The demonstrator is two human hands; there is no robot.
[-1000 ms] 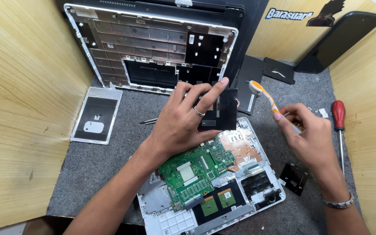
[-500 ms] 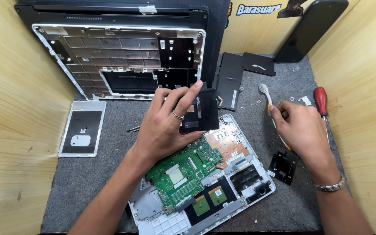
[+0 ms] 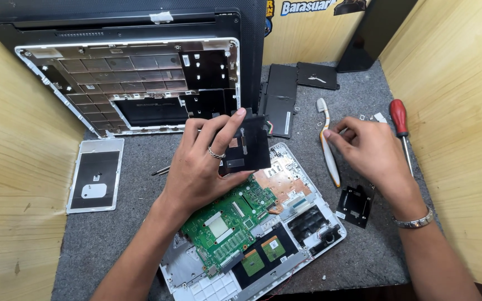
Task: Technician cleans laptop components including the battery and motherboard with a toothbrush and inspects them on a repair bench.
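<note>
My left hand [image 3: 196, 167] grips a thin black plate with a small metal strip [image 3: 246, 146], held tilted above the open white laptop base [image 3: 333, 220]. A green circuit board [image 3: 227, 220] and a copper patch [image 3: 280, 181] lie exposed in that base, just under the hand. My right hand [image 3: 372, 156] rests on the grey mat [image 3: 112, 239] to the right, fingers loosely bent and holding nothing. Its fingertips touch the handle of a white and orange toothbrush [image 3: 326, 146] that lies flat on the mat.
A stripped keyboard frame [image 3: 129, 83] leans at the back. Nearby lie a black flat pack [image 3: 279, 100], a black plate [image 3: 316, 74], a red-handled screwdriver [image 3: 399, 120], a small black bracket [image 3: 355, 203] and a white-rimmed panel [image 3: 95, 175]. Wooden walls [image 3: 12, 184] stand on both sides.
My right hand has set the toothbrush down on the mat and let go of its grip. My left hand keeps the black plate raised in about the same place.
</note>
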